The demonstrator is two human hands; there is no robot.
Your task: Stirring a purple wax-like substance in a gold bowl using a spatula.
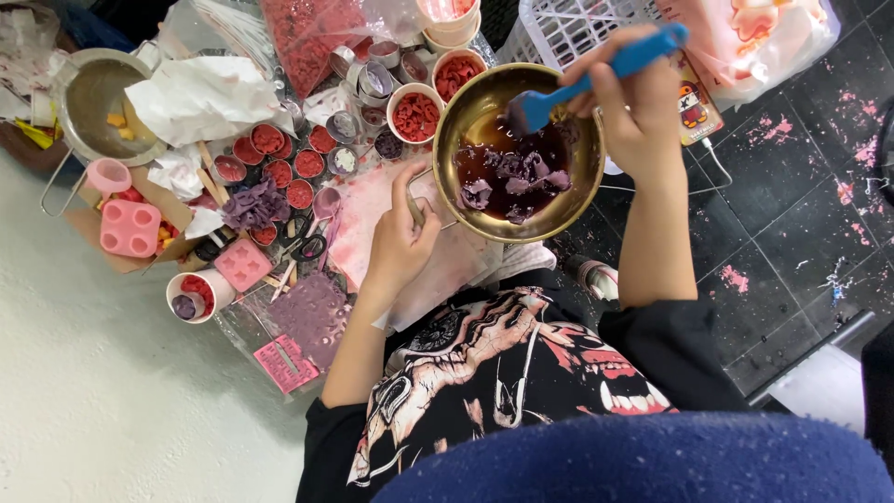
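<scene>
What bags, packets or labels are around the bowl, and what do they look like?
Printed packet: beside the right hand, red and yellow, flat.
Clear plastic bag: top right, holding pink and white pieces.
Clear bag: top, above the cups, full of red bits.
Pink label card: table's near edge, rectangular.

Basket (568, 28) — top (mostly) cropped

Left hand (399, 244) and right hand (626, 104) both closed (arms bare).

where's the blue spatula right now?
Head view, upper right of centre: the blue spatula is in the right hand, blade dipped into the brass pan of purple chunks, just below the white basket.
</scene>
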